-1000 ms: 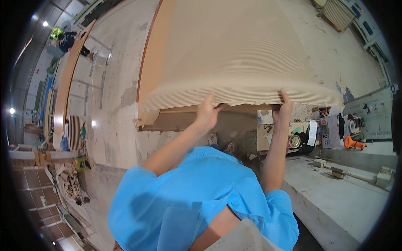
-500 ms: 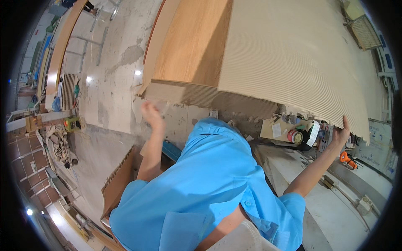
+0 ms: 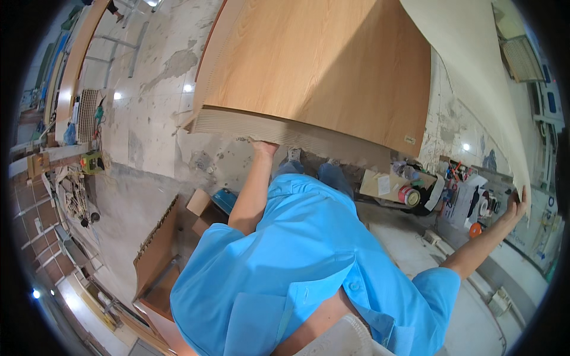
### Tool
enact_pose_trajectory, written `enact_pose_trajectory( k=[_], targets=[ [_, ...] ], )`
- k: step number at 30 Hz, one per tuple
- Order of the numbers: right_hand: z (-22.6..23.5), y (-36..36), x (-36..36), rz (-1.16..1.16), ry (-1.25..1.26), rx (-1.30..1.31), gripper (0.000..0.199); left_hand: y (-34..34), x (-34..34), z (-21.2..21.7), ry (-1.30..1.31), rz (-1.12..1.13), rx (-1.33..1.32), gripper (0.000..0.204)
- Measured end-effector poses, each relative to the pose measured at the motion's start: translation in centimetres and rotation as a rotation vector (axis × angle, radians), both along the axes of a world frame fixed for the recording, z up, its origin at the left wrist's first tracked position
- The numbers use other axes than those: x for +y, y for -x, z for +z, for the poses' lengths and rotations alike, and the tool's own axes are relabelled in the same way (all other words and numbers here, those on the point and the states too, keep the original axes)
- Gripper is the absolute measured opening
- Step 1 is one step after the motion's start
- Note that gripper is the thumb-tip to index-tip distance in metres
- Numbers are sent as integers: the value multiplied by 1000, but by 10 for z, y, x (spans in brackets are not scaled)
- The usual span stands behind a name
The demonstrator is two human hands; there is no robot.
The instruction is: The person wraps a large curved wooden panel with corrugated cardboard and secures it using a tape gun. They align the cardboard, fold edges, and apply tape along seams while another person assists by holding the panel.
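A light wood-grain panel (image 3: 309, 65) lies before me, with corrugated cardboard (image 3: 234, 124) beneath it and showing along its near edge. At that cardboard's near edge is my left hand (image 3: 264, 148), closed on it, its fingers partly hidden by the cardboard. Far out to the right, my right hand (image 3: 518, 206) grips the edge of a large cardboard sheet (image 3: 475, 71). This sheet is lifted off the panel and curves up along its right side. A small label (image 3: 409, 140) sits at the panel's near right corner.
Below the panel's right corner stand a round tin (image 3: 408, 196) and a board with paper (image 3: 375, 184). Tools and tape rolls (image 3: 484, 206) crowd the right. An open cardboard box (image 3: 157, 261) is beside me at left. A long wooden board (image 3: 74, 65) lies at far left.
My right hand has drawn the cardboard sheet to the right, uncovering most of the wood panel. The left hand has moved right and up to the cardboard's near edge.
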State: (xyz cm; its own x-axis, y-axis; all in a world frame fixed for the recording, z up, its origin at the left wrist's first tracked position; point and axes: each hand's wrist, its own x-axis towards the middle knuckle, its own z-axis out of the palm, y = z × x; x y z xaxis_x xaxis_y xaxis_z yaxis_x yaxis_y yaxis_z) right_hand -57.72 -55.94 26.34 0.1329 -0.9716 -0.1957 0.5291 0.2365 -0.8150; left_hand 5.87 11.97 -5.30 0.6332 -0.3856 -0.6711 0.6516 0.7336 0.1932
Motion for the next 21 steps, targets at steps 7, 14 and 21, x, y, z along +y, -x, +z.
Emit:
enact_pose_trajectory(
  k=[7,14,21],
  targets=[
    [-39,47,-54,36,-41,100,25,5,-47,45,-155,63,-151,87],
    [-46,89,-69,-72,-68,184,33,-34,-76,-4,-645,-131,-245,79],
    [-83,66,-19,-212,6,239,38,-22,-72,14,-444,188,-424,93]
  ],
)
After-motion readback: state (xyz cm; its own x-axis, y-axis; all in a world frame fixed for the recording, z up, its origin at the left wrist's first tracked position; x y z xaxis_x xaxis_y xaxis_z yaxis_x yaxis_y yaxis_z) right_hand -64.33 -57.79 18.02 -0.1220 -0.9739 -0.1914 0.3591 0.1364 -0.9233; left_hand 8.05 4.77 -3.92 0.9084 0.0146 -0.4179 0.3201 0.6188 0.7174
